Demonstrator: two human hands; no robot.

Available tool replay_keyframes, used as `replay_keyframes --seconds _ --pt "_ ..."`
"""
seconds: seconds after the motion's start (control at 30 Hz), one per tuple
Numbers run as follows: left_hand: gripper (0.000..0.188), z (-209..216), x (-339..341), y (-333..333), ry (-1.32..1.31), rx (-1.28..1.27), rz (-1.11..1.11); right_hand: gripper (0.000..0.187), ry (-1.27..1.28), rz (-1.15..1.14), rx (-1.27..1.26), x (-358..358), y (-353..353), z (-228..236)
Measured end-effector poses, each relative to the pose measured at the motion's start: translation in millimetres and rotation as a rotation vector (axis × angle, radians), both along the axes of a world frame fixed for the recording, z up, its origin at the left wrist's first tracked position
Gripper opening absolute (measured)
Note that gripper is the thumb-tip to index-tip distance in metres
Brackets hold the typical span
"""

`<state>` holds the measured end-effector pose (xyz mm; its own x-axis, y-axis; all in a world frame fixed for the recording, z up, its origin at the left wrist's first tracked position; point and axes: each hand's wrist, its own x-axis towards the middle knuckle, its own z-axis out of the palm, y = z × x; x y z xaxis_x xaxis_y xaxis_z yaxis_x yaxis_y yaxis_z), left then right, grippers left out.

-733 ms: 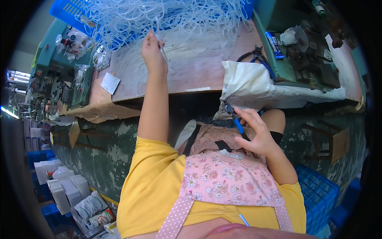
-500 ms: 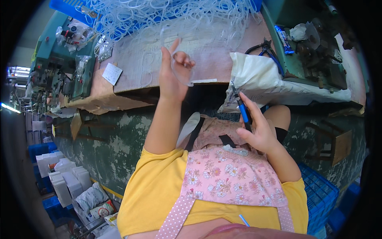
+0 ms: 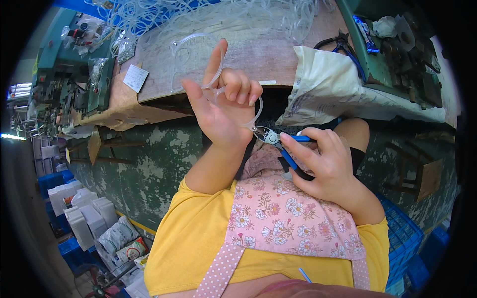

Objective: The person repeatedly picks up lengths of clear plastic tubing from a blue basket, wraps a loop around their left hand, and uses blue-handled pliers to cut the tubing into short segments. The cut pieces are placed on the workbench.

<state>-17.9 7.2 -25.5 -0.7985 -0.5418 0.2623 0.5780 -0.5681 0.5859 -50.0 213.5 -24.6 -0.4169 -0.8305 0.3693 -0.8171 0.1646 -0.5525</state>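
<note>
The left hand [image 3: 226,102] is turned with its palm toward the body, its forefinger pointing up and its thumb spread away from it, while the other fingers curl over a clear plastic loop [image 3: 261,107]. The loop winds across these fingers, bows out beyond the fingertips on the left, and comes down beside the palm on the right. At its lower end, just by the heel of the left hand, it meets the tips of the blue-handled pliers [image 3: 271,137]; whether they pinch it is too small to tell. The right hand [image 3: 325,161] grips the pliers, with the handles running back under its fingers and thumb and the head pointing at the left hand.

Beyond the left hand lies the table [image 3: 278,62], and farther off a tangled heap of clear loops [image 3: 174,17] spills from a blue crate [image 3: 74,5]. To the left of this hand, a paper slip [image 3: 135,78] rests near the table's edge. Beyond the right hand, a white sack [image 3: 323,92] hangs over the edge, with a second pair of pliers [image 3: 344,45] just past it.
</note>
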Motion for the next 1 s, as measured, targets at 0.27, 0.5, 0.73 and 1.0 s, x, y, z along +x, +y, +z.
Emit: replay_keyframes --seconds 0.27,0.5,0.73,1.0 --pt "0.081 1.5 0.3 2.1 0.013 0.075 -0.003 0.071 0.010 -0.018 0.015 1.4 2.1 1.8" --pt "0.081 5.2 -1.0 1.7 -0.107 -0.037 -0.066 0.071 0.058 -0.016 0.042 -3.2 2.6 -4.8" --pt "0.074 3.7 -11.7 -4.6 -0.246 0.173 -0.491 0.071 0.107 0.042 -0.034 -19.5 7.0 -15.1" --pt "0.073 -0.3 -20.4 -5.1 -0.221 0.286 -0.686 0.069 -0.349 -0.053 -0.102 -18.4 11.4 -11.5"
